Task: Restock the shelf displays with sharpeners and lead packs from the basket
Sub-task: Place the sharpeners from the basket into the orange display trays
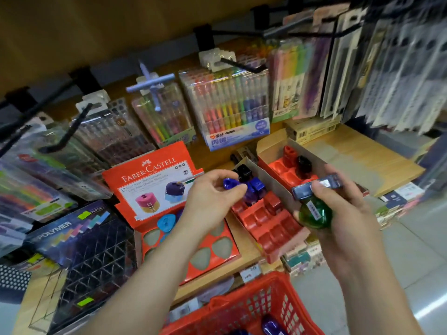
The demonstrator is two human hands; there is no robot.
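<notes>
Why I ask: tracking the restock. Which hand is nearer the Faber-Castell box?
Left. The left hand, pinching a blue sharpener, is above the right edge of the Faber-Castell box; the right hand is beyond the red tray.

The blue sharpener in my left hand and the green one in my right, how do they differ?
The blue sharpener is pinched alone in the left hand fingertips; the green sharpener sits in the right hand together with a dark blue case. The green sharpener is see-through and bears a white label; the blue sharpener looks solid, with no label showing. The green one also looks bulkier. Both are glossy plastic and in hand.
</notes>
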